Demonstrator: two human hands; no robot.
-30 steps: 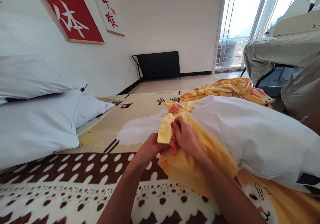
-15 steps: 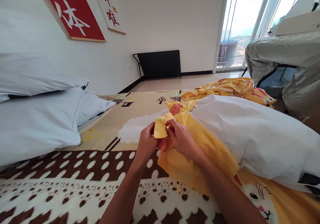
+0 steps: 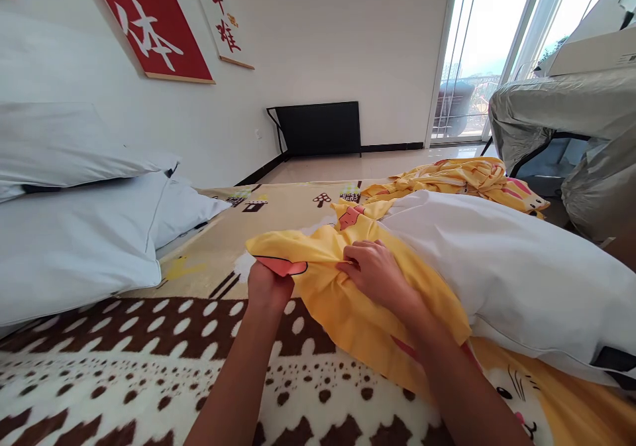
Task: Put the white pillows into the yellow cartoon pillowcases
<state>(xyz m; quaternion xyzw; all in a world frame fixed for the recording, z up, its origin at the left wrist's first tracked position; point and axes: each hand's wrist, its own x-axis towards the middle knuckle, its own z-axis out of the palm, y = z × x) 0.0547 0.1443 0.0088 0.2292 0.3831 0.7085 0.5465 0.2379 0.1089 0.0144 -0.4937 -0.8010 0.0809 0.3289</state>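
A yellow pillowcase [image 3: 342, 300] with pink and cartoon-animal prints lies bunched at the left end of a plump white pillow [image 3: 507, 267]. My left hand [image 3: 268, 287] grips the pillowcase's far-left corner from below, and the cloth hides some of its fingers. Closed on a gathered fold of the same cloth is my right hand [image 3: 375, 270], with its fingertips pinched together. Between the two hands the fabric is drawn into a stretched strip. More yellow cloth with a white cat face [image 3: 517, 399] spreads under the pillow at lower right.
White pillows [image 3: 79, 234] are stacked at the left. A brown and white patterned blanket [image 3: 149, 380] covers the near part of the bed, a beige sheet [image 3: 283, 214] the far part. Crumpled yellow bedding [image 3: 447, 174] lies at the far edge; wrapped furniture [image 3: 561, 101] stands at right.
My left hand has moved left and slightly down, pulling the pillowcase corner out. My right hand has shifted slightly right, still pinching the cloth. The fabric between them is now stretched.
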